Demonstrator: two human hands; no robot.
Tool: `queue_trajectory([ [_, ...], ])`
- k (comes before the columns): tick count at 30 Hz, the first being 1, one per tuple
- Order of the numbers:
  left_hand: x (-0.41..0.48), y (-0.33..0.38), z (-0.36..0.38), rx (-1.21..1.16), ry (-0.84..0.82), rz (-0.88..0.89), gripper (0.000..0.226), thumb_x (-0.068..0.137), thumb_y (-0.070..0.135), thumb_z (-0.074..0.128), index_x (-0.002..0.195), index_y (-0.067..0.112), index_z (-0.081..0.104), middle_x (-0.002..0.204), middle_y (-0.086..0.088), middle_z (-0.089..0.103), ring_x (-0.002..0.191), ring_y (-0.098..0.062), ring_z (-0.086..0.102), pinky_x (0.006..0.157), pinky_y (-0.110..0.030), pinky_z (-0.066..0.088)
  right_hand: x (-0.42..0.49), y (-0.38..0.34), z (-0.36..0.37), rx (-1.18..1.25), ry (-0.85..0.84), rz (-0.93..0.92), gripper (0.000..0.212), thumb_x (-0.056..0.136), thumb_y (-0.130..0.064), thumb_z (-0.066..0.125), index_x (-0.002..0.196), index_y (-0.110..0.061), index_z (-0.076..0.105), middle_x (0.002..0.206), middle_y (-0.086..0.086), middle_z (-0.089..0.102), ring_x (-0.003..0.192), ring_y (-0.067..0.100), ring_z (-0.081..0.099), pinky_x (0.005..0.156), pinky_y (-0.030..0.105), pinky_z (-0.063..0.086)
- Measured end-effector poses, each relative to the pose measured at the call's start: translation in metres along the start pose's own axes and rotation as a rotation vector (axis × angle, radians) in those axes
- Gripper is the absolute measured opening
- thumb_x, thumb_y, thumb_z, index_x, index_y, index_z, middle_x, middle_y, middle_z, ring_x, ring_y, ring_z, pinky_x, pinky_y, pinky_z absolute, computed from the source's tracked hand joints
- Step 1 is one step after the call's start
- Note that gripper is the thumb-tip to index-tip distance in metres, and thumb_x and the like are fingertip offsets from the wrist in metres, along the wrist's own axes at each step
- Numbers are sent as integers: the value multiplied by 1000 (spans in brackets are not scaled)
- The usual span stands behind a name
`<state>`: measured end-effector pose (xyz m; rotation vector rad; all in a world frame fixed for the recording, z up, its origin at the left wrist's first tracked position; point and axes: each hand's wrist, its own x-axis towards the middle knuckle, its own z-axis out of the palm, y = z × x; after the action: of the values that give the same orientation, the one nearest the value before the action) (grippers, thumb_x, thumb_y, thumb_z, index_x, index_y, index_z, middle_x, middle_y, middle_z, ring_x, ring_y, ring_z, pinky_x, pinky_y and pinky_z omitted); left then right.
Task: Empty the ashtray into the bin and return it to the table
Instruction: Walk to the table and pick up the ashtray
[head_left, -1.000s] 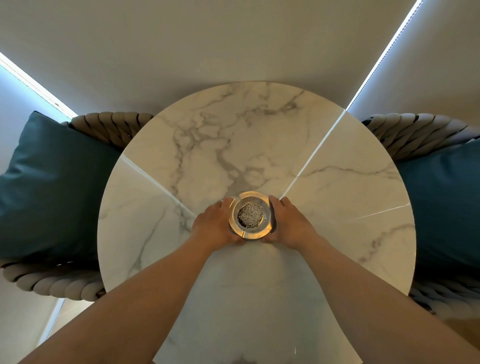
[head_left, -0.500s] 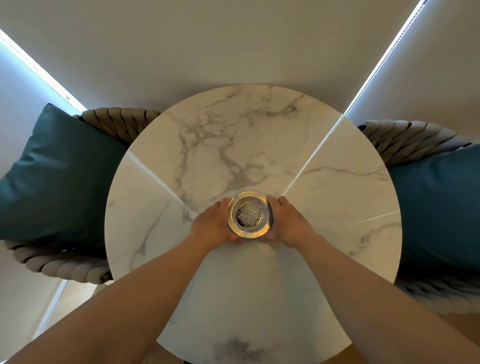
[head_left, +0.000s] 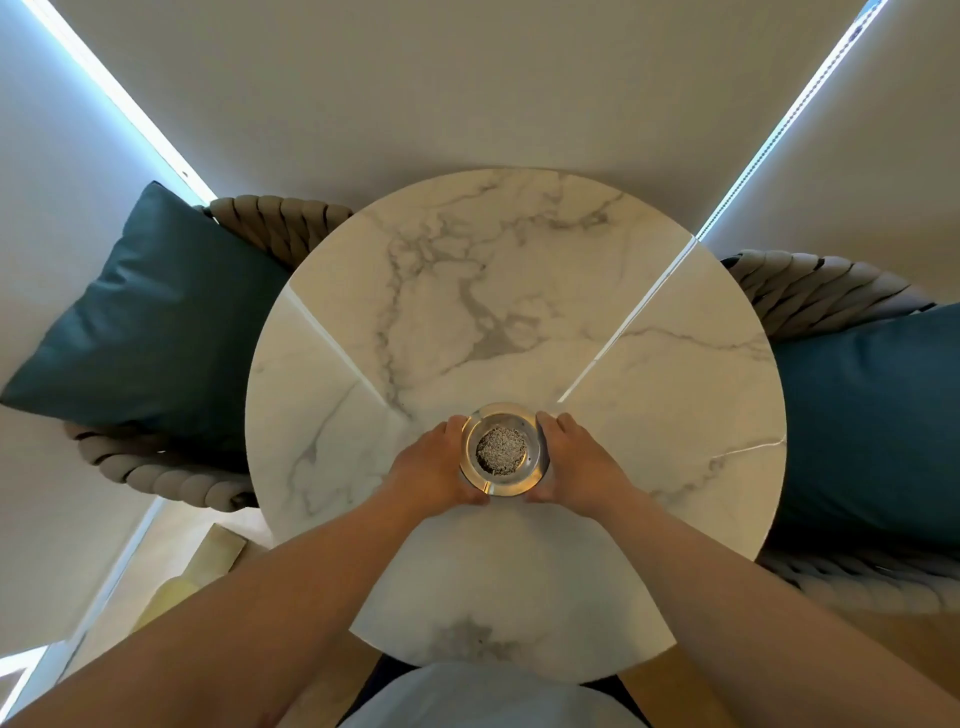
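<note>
A round clear glass ashtray (head_left: 503, 451) with grey ash heaped in its bowl is over the middle of the round white marble table (head_left: 519, 291). My left hand (head_left: 435, 469) grips its left side and my right hand (head_left: 577, 464) grips its right side, fingers wrapped round the rim. I cannot tell whether the ashtray rests on the tabletop or is just above it. No bin is in view.
A woven rope chair with a teal cushion (head_left: 150, 317) stands left of the table, and another with a teal cushion (head_left: 872, 415) stands right. Closed roller blinds (head_left: 467, 88) hang behind. Wooden floor (head_left: 171, 587) shows at lower left.
The camera has pulled back and up, so the table looks smaller and its near edge shows. Both hands stay clasped on the ashtray, which has come slightly nearer to me.
</note>
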<state>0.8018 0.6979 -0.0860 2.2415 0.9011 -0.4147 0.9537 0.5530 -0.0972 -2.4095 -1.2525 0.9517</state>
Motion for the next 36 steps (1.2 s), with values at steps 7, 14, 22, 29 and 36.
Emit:
queue_trajectory([
  [7,-34,-3,20,-39,-7,-26,90,51,46,85,127,25,42,121,5,58,108,-21,59,80,-37,50,-31,2,19,9,-35,-4,113,53,-45,91,143,-14,30,122,6,47,113,27,49,91,42,48],
  [14,-65,-7,39,-82,-14,-49,84,56,49,80,127,26,43,121,3,58,108,-22,59,83,-38,50,-56,8,34,15,-70,-31,114,53,-47,90,144,-17,28,122,4,48,113,26,50,92,42,47],
  [22,-81,-8,54,-182,30,-71,82,55,47,79,126,29,43,118,5,59,104,-21,59,82,-37,50,-64,12,36,-2,-90,-67,113,56,-41,90,146,-17,26,127,6,47,117,28,48,94,42,46],
  [29,-85,-6,64,-221,59,-84,81,53,45,81,123,28,45,113,6,60,98,-20,59,78,-36,49,-66,16,35,-5,-108,-108,111,56,-38,91,144,-17,27,124,6,48,114,28,49,92,40,46],
  [36,-95,-9,77,-308,117,-131,85,55,39,86,128,26,43,116,6,61,99,-17,59,81,-36,49,-62,11,31,-23,-172,-158,111,58,-35,91,146,-14,26,128,9,48,118,30,48,97,42,44],
])
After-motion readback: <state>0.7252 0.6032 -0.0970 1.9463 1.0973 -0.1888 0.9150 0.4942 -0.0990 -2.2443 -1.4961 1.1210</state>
